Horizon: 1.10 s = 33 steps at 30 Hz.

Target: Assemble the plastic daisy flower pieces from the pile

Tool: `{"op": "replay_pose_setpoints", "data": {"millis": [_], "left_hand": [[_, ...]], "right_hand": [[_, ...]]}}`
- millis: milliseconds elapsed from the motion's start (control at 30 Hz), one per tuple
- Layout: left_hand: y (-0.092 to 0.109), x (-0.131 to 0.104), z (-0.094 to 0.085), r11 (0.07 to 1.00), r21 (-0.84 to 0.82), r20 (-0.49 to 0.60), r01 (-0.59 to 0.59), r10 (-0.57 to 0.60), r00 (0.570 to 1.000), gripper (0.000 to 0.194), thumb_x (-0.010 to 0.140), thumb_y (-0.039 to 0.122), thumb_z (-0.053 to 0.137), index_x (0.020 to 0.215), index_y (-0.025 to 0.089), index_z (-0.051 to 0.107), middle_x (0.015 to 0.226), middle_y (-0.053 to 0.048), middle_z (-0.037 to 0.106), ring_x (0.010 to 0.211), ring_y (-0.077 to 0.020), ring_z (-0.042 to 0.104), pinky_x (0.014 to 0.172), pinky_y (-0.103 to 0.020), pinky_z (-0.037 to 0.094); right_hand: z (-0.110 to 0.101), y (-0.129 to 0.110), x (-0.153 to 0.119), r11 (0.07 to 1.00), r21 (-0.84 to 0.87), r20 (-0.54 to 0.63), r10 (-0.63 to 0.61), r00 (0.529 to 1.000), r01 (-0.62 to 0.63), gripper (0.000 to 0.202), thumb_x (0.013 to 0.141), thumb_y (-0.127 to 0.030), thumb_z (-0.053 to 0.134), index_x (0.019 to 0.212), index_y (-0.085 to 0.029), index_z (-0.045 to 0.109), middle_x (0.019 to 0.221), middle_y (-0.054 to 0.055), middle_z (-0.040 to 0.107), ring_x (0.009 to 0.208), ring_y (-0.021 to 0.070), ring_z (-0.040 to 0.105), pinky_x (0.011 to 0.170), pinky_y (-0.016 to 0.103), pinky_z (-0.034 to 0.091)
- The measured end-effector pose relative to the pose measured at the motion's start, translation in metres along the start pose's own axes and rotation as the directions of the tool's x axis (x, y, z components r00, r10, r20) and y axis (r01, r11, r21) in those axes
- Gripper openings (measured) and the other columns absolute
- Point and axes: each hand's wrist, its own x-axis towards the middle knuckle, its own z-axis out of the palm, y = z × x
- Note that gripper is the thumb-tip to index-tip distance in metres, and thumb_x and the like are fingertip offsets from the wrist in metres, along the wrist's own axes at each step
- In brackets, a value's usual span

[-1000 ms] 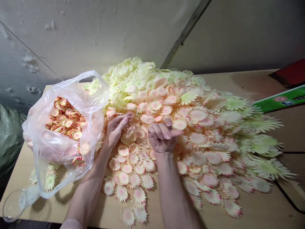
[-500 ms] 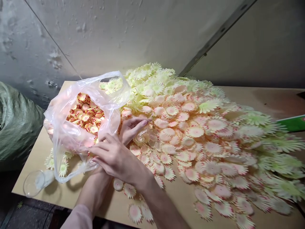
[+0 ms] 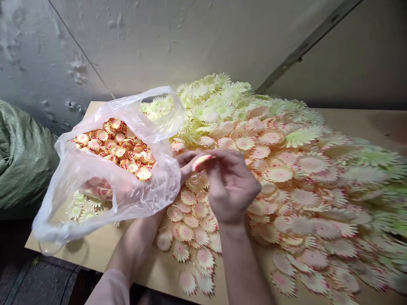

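Observation:
My left hand (image 3: 187, 163) reaches past the front of a thin plastic bag (image 3: 159, 190), which partly covers its wrist. Its thumb and fingers are closed, and their tips are hidden behind my right hand (image 3: 227, 182). The right hand is curled in a pinch, meeting the left above the heap. A small pale-yellow artificial flower piece (image 3: 202, 162) with a red edge shows edge-on at the fingertips. Inside the open bag lie many small red-edged yellow flower pieces (image 3: 119, 146). To the right spreads a large heap of pink-centred flower pieces (image 3: 280, 173).
Pale green flower pieces (image 3: 219, 101) are heaped at the back, against a grey wall (image 3: 190, 42). A few more (image 3: 79, 207) lie below the bag on the wooden table (image 3: 95, 258). At the left stands a bulging green woven sack (image 3: 22, 161).
My right hand has left the bag's edge and moved right to meet the left hand at the flower piece. The bag's mouth has spread open wider, its near handle flopping toward the lower left.

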Motion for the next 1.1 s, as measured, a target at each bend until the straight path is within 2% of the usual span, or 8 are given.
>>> {"op": "replay_pose_setpoints", "data": {"millis": [100,167,233,367,467,600,800,1100], "left_hand": [[0.003,0.006,0.002,0.915,-0.378,0.265,0.143,-0.041,0.963,0.054,0.087,0.068,0.064,0.092,0.015,0.075,0.088,-0.011,0.07,0.085,-0.0248,0.073,0.082,-0.043,0.064],[0.003,0.009,0.004,0.84,-0.496,0.301,0.219,-0.07,0.951,0.055,0.078,0.068,0.074,0.09,0.014,0.075,0.09,-0.009,0.071,0.084,-0.022,0.072,0.085,-0.04,0.063],[0.001,0.011,0.006,0.834,-0.506,0.273,0.22,-0.087,0.958,0.052,0.071,0.063,0.083,0.089,0.014,0.076,0.09,-0.007,0.073,0.081,-0.0187,0.071,0.083,-0.036,0.063],[-0.001,0.013,0.006,0.875,-0.455,0.225,0.168,-0.069,0.972,0.041,0.064,0.047,0.093,0.087,0.016,0.078,0.089,-0.004,0.075,0.081,-0.0144,0.07,0.08,-0.028,0.06],[0.001,0.015,0.005,0.866,-0.466,0.202,0.183,-0.097,0.975,0.04,0.065,0.048,0.092,0.082,0.016,0.077,0.083,-0.002,0.073,0.072,-0.0123,0.069,0.073,-0.027,0.06],[0.002,0.018,0.001,0.872,-0.449,0.222,0.197,-0.104,0.969,0.037,0.071,0.05,0.088,0.077,0.016,0.075,0.072,0.0,0.066,0.063,-0.0098,0.063,0.069,-0.025,0.059],[0.0,0.02,-0.001,0.846,-0.433,0.289,0.311,-0.197,0.937,0.043,0.068,0.049,0.09,0.065,0.016,0.063,0.063,0.003,0.051,0.056,-0.0072,0.049,0.053,-0.019,0.048],[0.002,0.017,-0.004,0.831,-0.41,0.425,0.376,-0.191,0.885,0.051,0.068,0.057,0.087,0.062,0.017,0.056,0.059,0.003,0.045,0.049,-0.0069,0.04,0.044,-0.02,0.036]], "right_hand": [[-0.017,0.042,0.008,0.995,-0.063,-0.25,0.054,0.967,-0.071,0.018,0.091,-0.036,0.069,0.101,-0.021,0.071,0.097,0.008,0.067,0.089,0.0236,0.069,0.087,0.043,0.059],[-0.023,0.065,0.009,0.989,-0.113,-0.294,0.061,0.954,-0.098,0.021,0.089,-0.039,0.07,0.098,-0.02,0.071,0.098,0.009,0.067,0.09,0.0237,0.069,0.085,0.042,0.059],[-0.025,0.079,0.007,0.99,-0.114,-0.282,0.046,0.958,-0.081,0.021,0.09,-0.04,0.069,0.097,-0.02,0.071,0.099,0.009,0.067,0.092,0.022,0.069,0.086,0.039,0.059],[-0.025,0.08,0.006,0.994,-0.099,-0.217,0.013,0.976,-0.036,0.014,0.092,-0.034,0.069,0.097,-0.022,0.075,0.099,0.008,0.069,0.095,0.0199,0.068,0.089,0.035,0.058],[-0.029,0.074,0.008,0.991,-0.003,-0.162,0.132,0.978,-0.134,0.013,0.088,-0.032,0.074,0.097,-0.023,0.075,0.099,0.007,0.072,0.093,0.019,0.07,0.088,0.033,0.059],[-0.039,0.074,0.012,0.911,0.233,-0.083,0.367,0.927,-0.34,0.026,0.076,-0.03,0.086,0.099,-0.024,0.075,0.091,0.002,0.075,0.084,0.0154,0.071,0.082,0.029,0.06],[-0.042,0.072,0.017,0.726,0.464,0.059,0.547,0.835,-0.508,0.04,0.061,-0.033,0.095,0.093,-0.022,0.074,0.082,0.0,0.076,0.07,0.0126,0.069,0.069,0.025,0.06],[-0.045,0.072,0.018,0.542,0.559,0.319,0.558,0.766,-0.627,0.048,0.052,-0.033,0.099,0.086,-0.023,0.067,0.07,-0.004,0.072,0.059,0.0121,0.068,0.061,0.024,0.06]]}}
